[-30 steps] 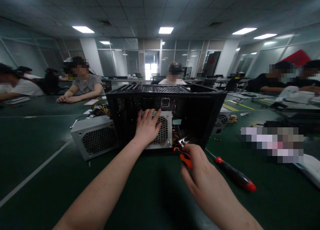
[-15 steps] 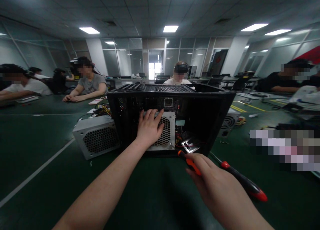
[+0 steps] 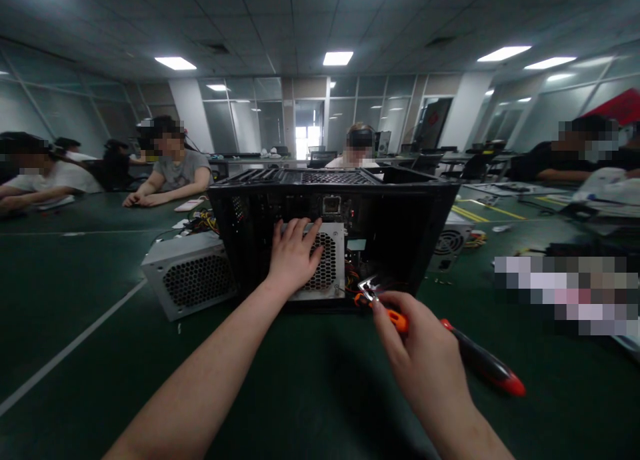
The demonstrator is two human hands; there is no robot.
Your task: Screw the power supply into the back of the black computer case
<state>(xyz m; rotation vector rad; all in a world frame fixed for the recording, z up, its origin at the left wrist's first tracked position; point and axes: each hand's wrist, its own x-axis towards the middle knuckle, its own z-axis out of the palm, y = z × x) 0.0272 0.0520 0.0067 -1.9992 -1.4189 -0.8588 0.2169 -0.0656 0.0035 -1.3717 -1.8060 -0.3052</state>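
Note:
My left hand (image 3: 295, 255) lies flat with fingers apart on the honeycomb grille of a grey power supply (image 3: 332, 263), which sits inside an open black computer case (image 3: 400, 240). In front of the case, my right hand (image 3: 425, 333) is closed around the orange handle of a screwdriver (image 3: 399, 321). The screwdriver's shaft points towards the lower right corner of the power supply; its tip is hard to make out. A shiny metal piece (image 3: 369, 287) shows blurred at the right fingertips, and I cannot tell whether they hold it. Coloured wires (image 3: 353, 273) show beside the power supply.
A second grey power supply (image 3: 187, 273) stands left of the case, another (image 3: 450, 240) behind its right side. A red-and-black screwdriver (image 3: 493, 360) lies on the green table (image 3: 280, 393) beside my right hand. Several people sit around; one person's arms (image 3: 170, 193) rest on the table.
My right hand has turned, bringing the thumb into view on the handle. The shiny metal piece appears slightly further left, at the fingertips. My left hand stays on the power supply; the view has shifted slightly.

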